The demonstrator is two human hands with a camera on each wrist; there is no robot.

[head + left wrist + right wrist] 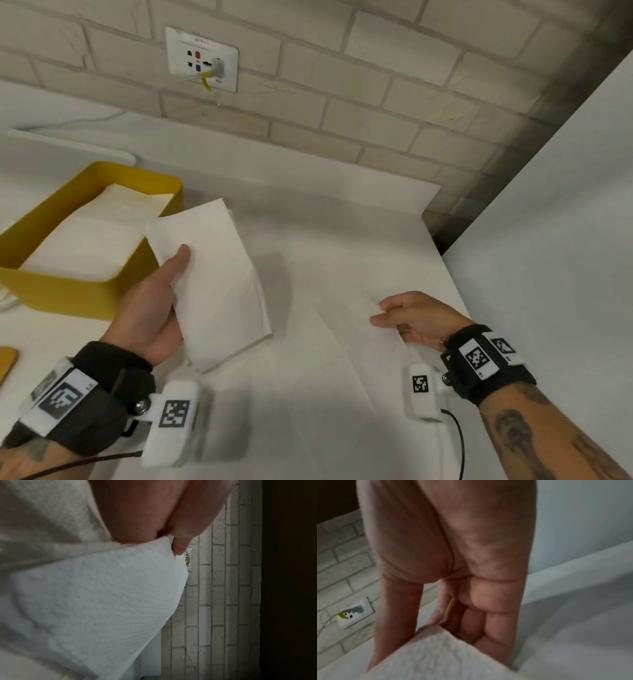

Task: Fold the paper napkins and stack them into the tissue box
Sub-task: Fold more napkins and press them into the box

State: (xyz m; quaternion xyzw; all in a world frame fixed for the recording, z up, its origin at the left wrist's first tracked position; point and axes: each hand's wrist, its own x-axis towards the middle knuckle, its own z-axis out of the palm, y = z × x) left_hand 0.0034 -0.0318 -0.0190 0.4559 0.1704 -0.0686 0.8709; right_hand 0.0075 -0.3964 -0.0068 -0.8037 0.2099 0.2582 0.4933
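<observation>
Folded napkin, white, embossed, held up off the table by the left hand: thumb on top, other fingers under it, so a pinch grip. It hangs just right of the yellow tissue box, its upper left corner overlapping the box's near right corner in the head view; can't tell if they touch. Box is open-topped w/ a stack of folded napkins already inside, filling most of the floor.

Right hand is low on the table, well apart from the left, thumb & fingertips pinching the corner of a flat napkin that lies spread on the surface; its edges barely read, white on white.

Left wrist view adds what the head view lacks: the dotted emboss on the folded napkin and a fingertip hooked over its edge, w/ palm behind. Right wrist view shows the thumb straight down one side & curled fingers on the other side of a raised napkin corner; blurred.

Edges/room: table's far edge meets a pale brick wall w/ a socket plate, one plug & white cable in it. A white panel runs close along the right hand's side. Between the hands the tabletop is open. Yellow object at the left frame edge, mostly cut off
</observation>
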